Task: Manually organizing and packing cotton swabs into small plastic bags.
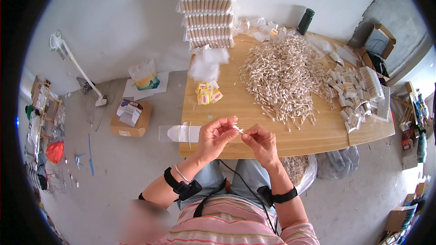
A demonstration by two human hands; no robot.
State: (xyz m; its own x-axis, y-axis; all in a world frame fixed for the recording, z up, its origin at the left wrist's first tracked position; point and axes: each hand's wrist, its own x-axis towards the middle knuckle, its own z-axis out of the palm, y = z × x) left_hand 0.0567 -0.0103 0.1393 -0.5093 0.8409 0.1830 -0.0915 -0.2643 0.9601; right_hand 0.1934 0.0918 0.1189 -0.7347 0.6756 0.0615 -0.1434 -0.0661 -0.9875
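Observation:
Above the front edge of the wooden table (227,149), my two hands meet over a few cotton swabs (238,128), whose white tips show between my fingers. My left hand (213,139) is closed on them with thumb and fingers. From the other side, my right hand (263,144) pinches their ends; the exact number held is hidden. A big heap of loose cotton swabs (284,75) lies beyond my right hand. Left of it are small yellow-and-white labels (209,93). A clear plastic bag (181,133) lies flat by my left hand, overhanging the table's left edge.
Stacked packs of swabs (209,16) rise at the back left, beside clear bags (210,63). Small filled packs (352,93) are piled at the right. A dark green bottle (305,22) stands at the back. A cardboard box (131,120) sits on the floor at left.

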